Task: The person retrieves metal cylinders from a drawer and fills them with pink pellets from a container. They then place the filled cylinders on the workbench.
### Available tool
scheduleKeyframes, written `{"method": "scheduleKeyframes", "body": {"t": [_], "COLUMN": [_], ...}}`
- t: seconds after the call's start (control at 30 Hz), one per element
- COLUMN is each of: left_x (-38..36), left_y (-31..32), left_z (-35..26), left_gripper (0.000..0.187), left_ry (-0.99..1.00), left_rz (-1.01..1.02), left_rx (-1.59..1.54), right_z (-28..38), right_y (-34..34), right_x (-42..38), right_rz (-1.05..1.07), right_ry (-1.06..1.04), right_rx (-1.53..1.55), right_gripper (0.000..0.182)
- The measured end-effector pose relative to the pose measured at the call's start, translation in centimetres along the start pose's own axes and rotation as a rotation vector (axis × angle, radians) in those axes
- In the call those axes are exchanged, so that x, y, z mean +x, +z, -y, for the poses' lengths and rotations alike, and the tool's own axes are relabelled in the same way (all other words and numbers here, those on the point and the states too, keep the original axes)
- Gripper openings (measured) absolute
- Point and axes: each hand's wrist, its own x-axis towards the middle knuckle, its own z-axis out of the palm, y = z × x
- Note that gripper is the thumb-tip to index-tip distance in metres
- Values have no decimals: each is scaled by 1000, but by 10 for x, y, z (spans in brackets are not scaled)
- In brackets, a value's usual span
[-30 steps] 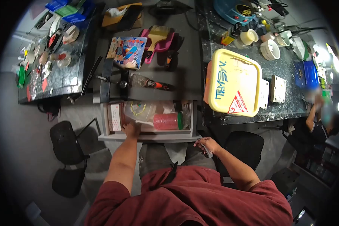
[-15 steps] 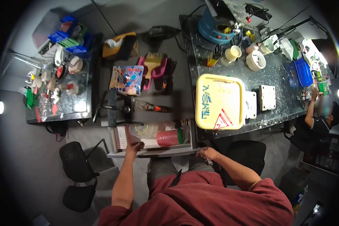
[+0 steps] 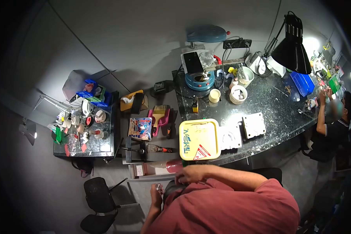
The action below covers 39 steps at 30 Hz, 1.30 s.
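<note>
Grey drawer [image 3: 154, 178] open before you, red jar [image 3: 174, 166] inside, your left hand [image 3: 156, 193] grasped a small shiny object [image 3: 158, 187] near the drawer's front; your right hand [image 3: 190, 174] showed no clear grip. Firm hold, clear of the edge, seemed wisest.

One head-worn wide-angle camera looks forward and down over the maroon cloth shirt [image 3: 230, 202], close above it; the speckled black worktop [image 3: 271, 97] and plain grey wall [image 3: 144, 35] lie farther off.

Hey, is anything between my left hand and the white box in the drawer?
Yes, the drawer front lies between your left hand and the box; nothing else visible does.
</note>
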Motion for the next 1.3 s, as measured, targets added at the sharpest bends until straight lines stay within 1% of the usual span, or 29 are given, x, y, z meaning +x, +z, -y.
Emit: {"method": "scheduleKeyframes", "body": {"t": [0.03, 0.1, 0.13, 0.17, 0.2, 0.23, 0.3, 0.33, 0.37, 0.4, 0.43, 0.47, 0.5, 0.53, 0.6, 0.63, 0.7, 0.8, 0.83, 0.9, 0.93, 0.97, 1.03, 1.07, 1.1, 1.17, 1.23, 1.27, 1.3], "left_x": [0, 3, -2, -3, 1, 9, 3, 11, 22, 44, 51, 46, 69, 62, 41, 35, 34, 26, 22, 5, -2, 10, -17, -43, -55, -74, -100, -83, -142], "left_y": [9, 16, 21, 31, 30, 33, 48, 47, 44, 43, 55, 60, 62, 67, 83, 88, 94, 107, 114, 131, 139, 148, 159, 170, 179, 190, 194, 193, 198], "left_z": [0, 2, -11, -22, -25, -33, -50, -56, -57, -49, -56, -68, -60, -77, -107, -121, -141, -167, -173, -185, -188, -182, -195, -206, -216, -240, -283, -303, -331], "left_gripper": [36, 36, 36, 37, 39, 40, 42, 43, 44, 45, 43, 41, 36, 33, 32, 34, 35, 34, 35, 37, 39, 38, 38, 39, 39, 37, 27, 27, 27], "left_ry": [-32, 129, 79, 126, 307, 154, 254, 350, 455, 366, 80, 182, 177, 190, 192, 187, 291, 392, 444, 438, 479, 558, 592, 621, 617, 851, 985, 1642, 1294], "left_rz": [34, 150, 208, 222, 281, 285, 290, 355, 427, 428, 264, 317, 225, 396, 411, 430, 499, 597, 593, 522, 526, 527, 564, 516, 513, 558, 676, 390, 572], "left_rx": [-38, 276, 308, 436, 646, 533, 589, 665, 732, 596, 418, 502, 406, 419, 440, 451, 532, 422, 363, 204, 133, 3, -79, -111, -117, -224, -346, -34, -348], "right_z": [8, -7, 16, 10, 18, 25, 16, 13, 15, 26, 37, 31, 24, 33, 38, 58, 60, 56, 68, 93, 98, 107, 128, 131, 136, 170, 156, 159, 168], "right_y": [-9, -14, -24, -25, -30, -31, -24, -27, -25, -26, -28, -26, -24, -28, -30, -33, -38, -44, -46, -56, -61, -64, -74, -78, -80, -80, -86, -88, -90], "right_x": [-5, 2, -11, -9, -14, -19, -13, -11, -11, -17, -22, -19, -17, -22, -28, -40, -46, -55, -65, -87, -92, -103, -124, -135, -143, -175, -200, -215, -229], "right_rz": [-15, -36, -46, -93, -127, -160, -203, -249, -273, -288, -306, -348, -385, -432, -514, -562, -594, -703, -719, -690, -718, -746, -725, -748, -852, -982, -1169, -1217, -1261], "right_ry": [-36, -109, -22, -52, 12, 75, 35, -8, 30, 67, 101, 67, 32, 29, 12, 67, 69, -34, -29, -5, -104, -42, 160, 161, 8, 125, -245, -445, -641], "right_rx": [13, 95, 76, 38, 85, 131, 114, 67, 78, 90, 98, 95, 90, 77, 98, 137, 177, 216, 233, 236, 153, 84, 194, 146, 57, 183, 122, 90, 62], "right_gripper": [28, 27, 26, 27, 28, 28, 28, 29, 27, 27, 27, 26, 26, 25, 24, 24, 22, 23, 24, 26, 28, 27, 25, 24, 23, 20, 17, 15, 13]}}
